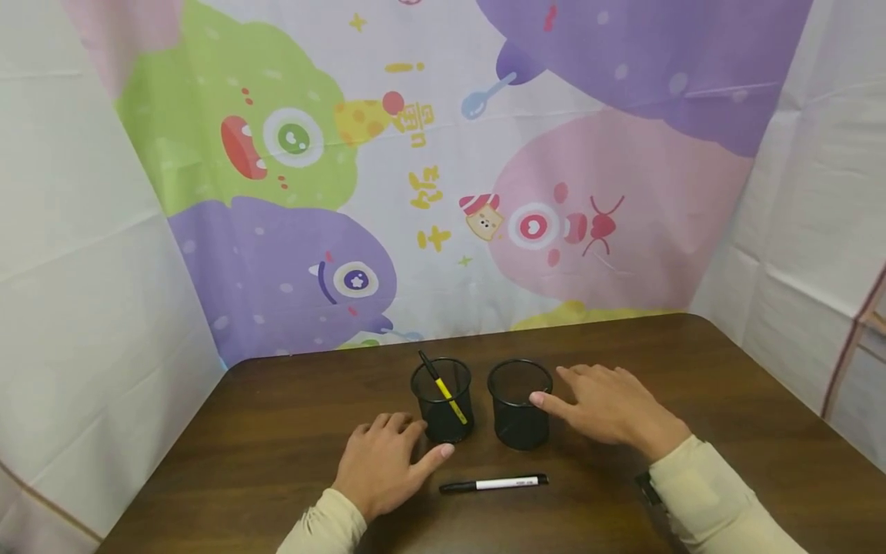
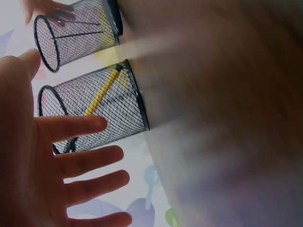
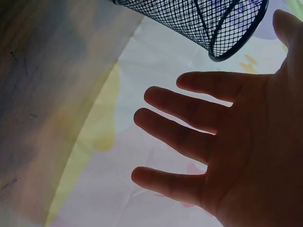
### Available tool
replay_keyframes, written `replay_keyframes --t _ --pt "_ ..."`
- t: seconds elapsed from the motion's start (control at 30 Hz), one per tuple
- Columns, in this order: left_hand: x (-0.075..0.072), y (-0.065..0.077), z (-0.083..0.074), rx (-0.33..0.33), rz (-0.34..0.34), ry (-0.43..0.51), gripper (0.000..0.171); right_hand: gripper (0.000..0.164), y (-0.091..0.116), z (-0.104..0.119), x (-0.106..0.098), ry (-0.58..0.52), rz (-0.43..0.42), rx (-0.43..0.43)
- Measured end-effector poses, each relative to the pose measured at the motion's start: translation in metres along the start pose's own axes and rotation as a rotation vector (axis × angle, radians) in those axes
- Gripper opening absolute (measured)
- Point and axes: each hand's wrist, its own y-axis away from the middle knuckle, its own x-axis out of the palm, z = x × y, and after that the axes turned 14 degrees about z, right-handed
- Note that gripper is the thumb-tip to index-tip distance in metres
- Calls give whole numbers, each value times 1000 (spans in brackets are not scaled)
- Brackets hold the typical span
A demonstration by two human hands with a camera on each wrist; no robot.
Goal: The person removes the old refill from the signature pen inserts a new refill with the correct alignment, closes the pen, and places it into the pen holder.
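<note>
Two black mesh pen cups stand upright side by side on the table. A yellow marker with a black end leans inside the left cup. My left hand is at that cup's near left side, fingers straight and spread in the left wrist view. My right hand is beside the right cup, its fingers extended and its thumb overlapping the rim in the head view. Whether either hand touches a cup, I cannot tell. A white marker with black ends lies flat in front of the cups.
The brown wooden table meets a hanging cloth printed with cartoon monsters at its back edge. White cloth sheets hang at the left and right sides.
</note>
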Motion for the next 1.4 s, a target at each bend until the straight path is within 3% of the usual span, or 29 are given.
replay_keyframes --t 0.17,0.43,0.73,1.03,1.27,1.4 --pt "1 1 -6 11 -74 -11 72 97 2 0 -2 12 9 -14" --pt "-3 3 -10 39 -75 -5 70 97 7 5 -5 4 47 -34" --pt "-1 -5 -16 111 22 63 65 74 4 8 0 -2 42 -100" --pt "-3 -10 -25 160 11 100 60 42 7 10 2 -13 103 -77" --pt "-3 -15 -28 186 6 99 55 33 12 12 1 -75 126 -91" --pt "-1 -21 -33 208 27 126 52 31 13 11 0 -56 119 -106"
